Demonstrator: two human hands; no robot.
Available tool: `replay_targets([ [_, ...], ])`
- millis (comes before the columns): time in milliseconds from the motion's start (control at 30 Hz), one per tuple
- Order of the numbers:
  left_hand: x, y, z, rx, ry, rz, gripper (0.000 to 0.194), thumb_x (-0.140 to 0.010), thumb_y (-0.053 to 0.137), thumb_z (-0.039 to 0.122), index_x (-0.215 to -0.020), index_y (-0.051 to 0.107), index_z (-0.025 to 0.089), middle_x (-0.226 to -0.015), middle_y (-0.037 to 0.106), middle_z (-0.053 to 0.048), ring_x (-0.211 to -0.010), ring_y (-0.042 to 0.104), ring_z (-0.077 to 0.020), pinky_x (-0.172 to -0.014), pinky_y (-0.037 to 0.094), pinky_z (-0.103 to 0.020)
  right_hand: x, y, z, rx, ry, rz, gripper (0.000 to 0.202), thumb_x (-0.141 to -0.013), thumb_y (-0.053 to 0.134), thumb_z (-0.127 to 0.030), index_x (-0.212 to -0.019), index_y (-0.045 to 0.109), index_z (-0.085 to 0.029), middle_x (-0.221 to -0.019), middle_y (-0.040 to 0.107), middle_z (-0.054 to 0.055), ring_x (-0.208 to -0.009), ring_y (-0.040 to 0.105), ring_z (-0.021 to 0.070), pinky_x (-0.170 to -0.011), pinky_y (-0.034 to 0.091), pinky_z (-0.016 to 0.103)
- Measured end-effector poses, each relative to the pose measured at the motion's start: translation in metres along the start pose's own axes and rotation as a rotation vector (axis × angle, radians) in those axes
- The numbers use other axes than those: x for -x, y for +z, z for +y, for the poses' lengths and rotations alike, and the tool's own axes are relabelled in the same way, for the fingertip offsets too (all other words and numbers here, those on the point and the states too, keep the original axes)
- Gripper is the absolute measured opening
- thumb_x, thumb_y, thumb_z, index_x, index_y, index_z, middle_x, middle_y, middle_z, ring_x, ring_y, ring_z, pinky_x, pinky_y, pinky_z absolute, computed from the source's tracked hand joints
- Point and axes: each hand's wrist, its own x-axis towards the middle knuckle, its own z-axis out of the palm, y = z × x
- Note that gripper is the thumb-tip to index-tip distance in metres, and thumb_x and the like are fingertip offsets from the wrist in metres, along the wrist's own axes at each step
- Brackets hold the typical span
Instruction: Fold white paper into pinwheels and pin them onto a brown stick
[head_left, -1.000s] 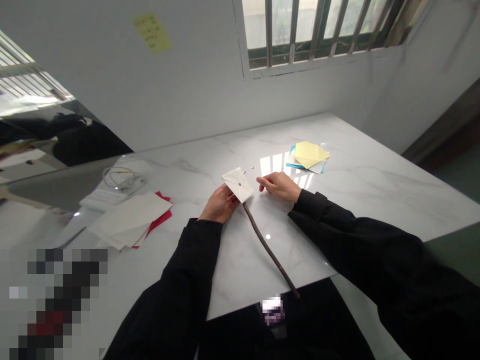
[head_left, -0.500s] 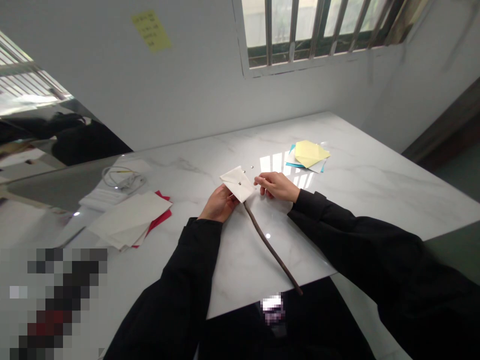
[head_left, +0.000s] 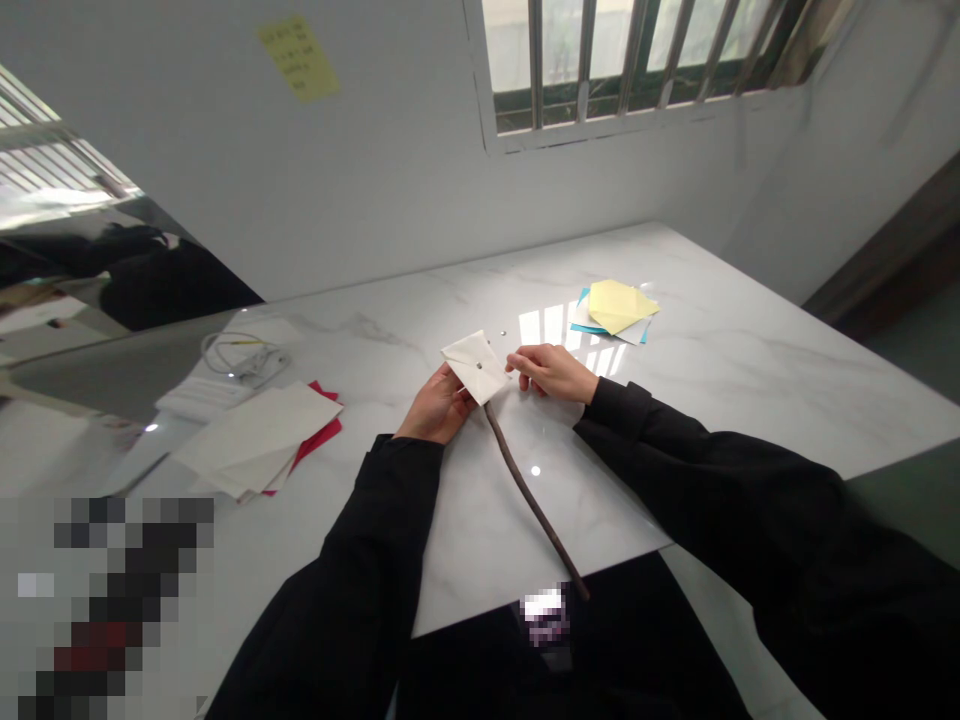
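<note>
A small white folded paper envelope [head_left: 489, 382] with a dark spot at its middle tilts above the table. My left hand [head_left: 435, 405] is closed on its left and lower side, with fingers partly hidden beneath. From under its lower corner runs a long brown stick [head_left: 525, 488], which passes over the table's front edge; how its upper end meets the paper is hidden. Close by the envelope's right corner is my right hand [head_left: 553, 372], fingers curled and thumb drawn in. Whether it touches the paper, or pinches something small, I cannot tell.
A tiny shiny bit [head_left: 503, 333] lies beyond the envelope. Yellow, white and blue papers [head_left: 622, 305] are stacked at the right. Cream and red papers [head_left: 259, 435] lie at the left, near a coiled cable [head_left: 251, 360]. The marbled table [head_left: 750, 370] meets the wall behind.
The stick's lower end has swung left along the table's front edge. Both hands and the envelope stay nearly in place.
</note>
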Motion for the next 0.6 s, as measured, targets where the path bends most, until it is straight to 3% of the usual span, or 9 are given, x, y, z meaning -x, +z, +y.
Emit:
replay_targets([
  [600,-0.0002,0.0009,0.0006,-0.013,-0.005,-0.007,0.031,-0.080,0.080,0.039,-0.103,0.071,0.021,-0.112,0.077,-0.010,-0.111,0.071,-0.0289,-0.088,0.058,-0.034,0.0008,-0.0005,-0.0024,0.013,-0.002,-0.005,0.040,-0.108,0.045,-0.042,-0.102,0.073,-0.015,-0.073,0.073,0.000,-0.048,0.057,0.0076,-0.060,0.043,0.021],
])
